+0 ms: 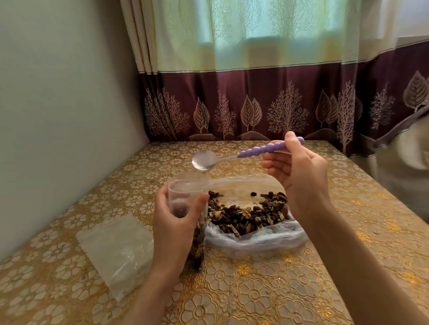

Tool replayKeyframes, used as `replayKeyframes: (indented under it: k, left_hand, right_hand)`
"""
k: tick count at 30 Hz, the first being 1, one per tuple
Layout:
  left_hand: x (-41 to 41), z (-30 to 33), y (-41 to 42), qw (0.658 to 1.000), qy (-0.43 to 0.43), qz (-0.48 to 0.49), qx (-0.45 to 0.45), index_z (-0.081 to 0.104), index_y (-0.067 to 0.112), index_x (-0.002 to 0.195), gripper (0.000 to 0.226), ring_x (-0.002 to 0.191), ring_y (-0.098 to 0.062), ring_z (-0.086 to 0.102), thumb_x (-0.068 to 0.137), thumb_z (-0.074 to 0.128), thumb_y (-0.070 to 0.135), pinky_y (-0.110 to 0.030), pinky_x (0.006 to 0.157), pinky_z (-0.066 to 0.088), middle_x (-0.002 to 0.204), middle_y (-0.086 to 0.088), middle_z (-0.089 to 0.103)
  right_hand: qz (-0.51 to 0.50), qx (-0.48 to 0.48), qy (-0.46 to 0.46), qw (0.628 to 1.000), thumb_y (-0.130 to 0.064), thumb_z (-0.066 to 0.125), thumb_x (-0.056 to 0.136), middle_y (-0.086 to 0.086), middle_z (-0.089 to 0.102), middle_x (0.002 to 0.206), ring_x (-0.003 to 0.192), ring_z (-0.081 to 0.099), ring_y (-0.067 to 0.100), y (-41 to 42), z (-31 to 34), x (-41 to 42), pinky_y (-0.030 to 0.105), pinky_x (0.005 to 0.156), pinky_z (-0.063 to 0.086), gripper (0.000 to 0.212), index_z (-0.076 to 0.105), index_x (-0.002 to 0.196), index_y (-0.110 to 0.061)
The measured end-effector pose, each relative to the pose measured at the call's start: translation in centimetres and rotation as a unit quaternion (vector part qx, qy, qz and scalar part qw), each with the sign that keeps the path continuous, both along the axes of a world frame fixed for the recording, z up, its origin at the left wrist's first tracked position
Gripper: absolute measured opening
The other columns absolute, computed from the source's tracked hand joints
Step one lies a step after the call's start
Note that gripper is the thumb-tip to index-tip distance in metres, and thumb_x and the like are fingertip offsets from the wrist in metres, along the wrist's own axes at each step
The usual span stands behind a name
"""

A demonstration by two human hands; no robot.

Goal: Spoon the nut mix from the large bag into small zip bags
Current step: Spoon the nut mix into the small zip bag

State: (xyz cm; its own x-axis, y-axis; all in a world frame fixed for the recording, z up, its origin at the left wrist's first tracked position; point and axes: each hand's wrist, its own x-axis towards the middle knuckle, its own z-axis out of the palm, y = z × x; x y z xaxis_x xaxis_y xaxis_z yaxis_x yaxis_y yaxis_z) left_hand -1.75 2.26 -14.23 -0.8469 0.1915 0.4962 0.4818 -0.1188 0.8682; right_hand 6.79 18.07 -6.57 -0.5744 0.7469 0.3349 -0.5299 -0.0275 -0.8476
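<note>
My left hand [173, 224] grips a small clear zip bag [185, 195] upright on the table, its mouth held open and nut mix filling its lower part. Just right of it lies the large clear bag [255, 238], open, with dark nut mix [249, 214] heaped inside. My right hand [299, 174] pinches the purple beaded handle of a metal spoon [204, 160]. The spoon bowl is empty and hovers just above and behind the small bag's mouth.
A stack of empty small zip bags [117, 251] lies flat at the left of my left hand. The table wears a gold floral cloth [262, 294]. A wall stands at the left, a curtain at the back, and a grey-trimmed cushion [407, 155] at the right edge.
</note>
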Motion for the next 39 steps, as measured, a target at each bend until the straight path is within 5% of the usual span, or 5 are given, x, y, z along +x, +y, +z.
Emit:
replayKeyframes:
  k: [4, 10, 18, 28, 39]
  left_hand:
    - [-0.1, -0.1, 0.0, 1.0, 0.008, 0.017, 0.002, 0.042, 0.016, 0.132, 0.08, 0.078, 0.011, 0.061, 0.065, 0.067, 0.05, -0.002, 0.059, 0.043, 0.087, 0.015, 0.065]
    - [-0.1, -0.2, 0.0, 1.0, -0.001, 0.025, 0.005, 0.045, 0.018, 0.129, 0.075, 0.083, 0.011, 0.06, 0.066, 0.066, 0.052, -0.002, 0.062, 0.043, 0.093, 0.011, 0.064]
    - [-0.2, -0.3, 0.0, 0.999, 0.013, 0.034, -0.006, 0.046, 0.015, 0.127, 0.067, 0.074, 0.014, 0.06, 0.071, 0.067, 0.044, 0.001, 0.062, 0.041, 0.08, 0.03, 0.064]
    - [-0.1, -0.1, 0.0, 0.999, 0.023, 0.026, -0.003, 0.046, 0.016, 0.126, 0.067, 0.078, 0.012, 0.06, 0.07, 0.066, 0.046, 0.0, 0.068, 0.041, 0.081, 0.03, 0.064]
    - [0.4, 0.7, 0.1, 0.999, 0.015, 0.03, -0.024, 0.043, 0.016, 0.129, 0.079, 0.079, 0.01, 0.06, 0.064, 0.065, 0.054, -0.04, 0.091, 0.049, 0.08, 0.033, 0.062]
  right_hand:
    - [-0.021, 0.003, -0.062, 0.998, -0.024, 0.048, 0.097, 0.008, 0.066, 0.064, 0.058, 0.061, 0.015, 1.5, -1.5, -0.3, 0.019, 0.051, 0.052, 0.033, 0.064, 0.077, -0.005]
    - [-0.07, 0.036, -0.164, 0.983, -0.024, 0.046, 0.099, -0.007, 0.063, 0.049, 0.058, 0.056, 0.013, 3.4, -3.7, -0.9, 0.017, 0.05, 0.048, 0.034, 0.061, 0.071, -0.01]
    - [-0.067, 0.027, -0.214, 0.974, -0.025, 0.045, 0.099, 0.006, 0.061, 0.061, 0.05, 0.052, 0.011, 4.6, -4.8, -1.3, 0.017, 0.044, 0.042, 0.035, 0.06, 0.073, -0.007]
    - [-0.064, 0.018, -0.237, 0.969, -0.029, 0.047, 0.098, 0.004, 0.069, 0.056, 0.048, 0.059, 0.009, 3.9, -5.6, -1.7, 0.018, 0.047, 0.046, 0.043, 0.065, 0.066, -0.007]
    - [-0.101, -0.008, -0.182, 0.978, -0.028, 0.047, 0.098, 0.002, 0.062, 0.051, 0.045, 0.056, 0.009, 4.1, -5.0, -1.5, 0.016, 0.043, 0.043, 0.041, 0.062, 0.067, -0.006]
